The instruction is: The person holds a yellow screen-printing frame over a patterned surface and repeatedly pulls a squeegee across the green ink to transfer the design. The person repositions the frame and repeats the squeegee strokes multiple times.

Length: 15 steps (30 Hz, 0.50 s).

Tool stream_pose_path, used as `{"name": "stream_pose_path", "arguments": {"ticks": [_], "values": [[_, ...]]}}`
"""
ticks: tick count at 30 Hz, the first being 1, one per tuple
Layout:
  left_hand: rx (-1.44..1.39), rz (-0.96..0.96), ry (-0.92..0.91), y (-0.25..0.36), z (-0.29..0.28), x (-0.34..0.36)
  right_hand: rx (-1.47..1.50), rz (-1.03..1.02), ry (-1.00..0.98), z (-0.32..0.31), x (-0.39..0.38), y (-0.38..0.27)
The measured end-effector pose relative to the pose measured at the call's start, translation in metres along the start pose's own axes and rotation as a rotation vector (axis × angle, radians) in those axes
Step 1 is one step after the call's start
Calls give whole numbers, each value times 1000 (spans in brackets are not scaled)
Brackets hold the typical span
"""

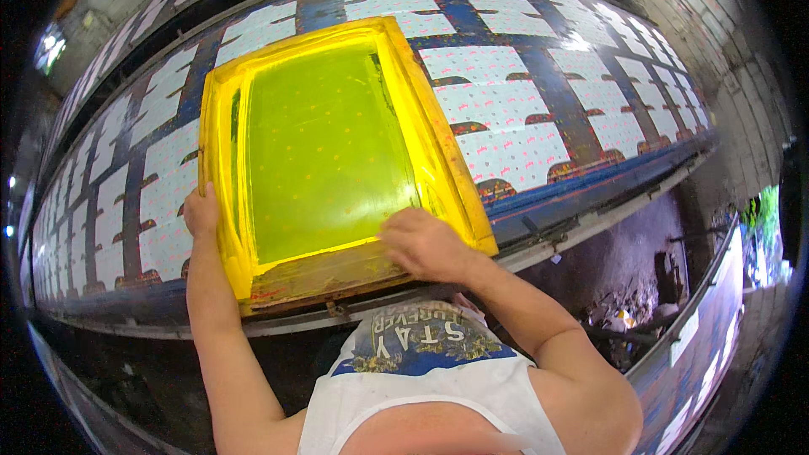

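A screen printing frame [459,164] with yellow-smeared wooden edges and a green mesh [324,152] lies over the table in front of me. My left hand [200,209] grips its left side near the lower corner, the thumb along the wood. Curled fingers of my right hand [424,244] are over the frame's lower right part, close to the bottom rail. That hand is slightly blurred, and whatever it may hold is hidden. White printed fabric pieces [497,109] with small red marks lie flat beside the frame.
The long blue printing table [552,194] carries rows of such pieces to both sides, with a metal rail [581,240] along its near edge. Another table [699,371] stands at lower right. Between them, debris [624,318] lies on the floor. A block wall [716,42] rises on the right.
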State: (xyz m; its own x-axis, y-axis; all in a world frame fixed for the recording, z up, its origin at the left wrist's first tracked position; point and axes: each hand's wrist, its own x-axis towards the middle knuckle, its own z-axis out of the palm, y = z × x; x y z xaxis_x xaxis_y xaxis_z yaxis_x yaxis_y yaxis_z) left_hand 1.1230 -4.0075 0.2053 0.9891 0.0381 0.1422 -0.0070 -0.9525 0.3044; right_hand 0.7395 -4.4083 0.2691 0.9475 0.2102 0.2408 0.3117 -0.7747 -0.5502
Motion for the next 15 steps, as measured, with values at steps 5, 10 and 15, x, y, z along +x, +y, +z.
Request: {"name": "stream_pose_path", "arguments": {"ticks": [5, 10, 15], "values": [[43, -69, 23, -1, 6, 0, -269, 301, 315, -33, -18, 81], [89, -74, 19, -5, 5, 7, -111, 619, 333, -36, -13, 119], [-240, -89, -35, -21, 7, 11, -143, 783, 254, -36, 16, 126]]}}
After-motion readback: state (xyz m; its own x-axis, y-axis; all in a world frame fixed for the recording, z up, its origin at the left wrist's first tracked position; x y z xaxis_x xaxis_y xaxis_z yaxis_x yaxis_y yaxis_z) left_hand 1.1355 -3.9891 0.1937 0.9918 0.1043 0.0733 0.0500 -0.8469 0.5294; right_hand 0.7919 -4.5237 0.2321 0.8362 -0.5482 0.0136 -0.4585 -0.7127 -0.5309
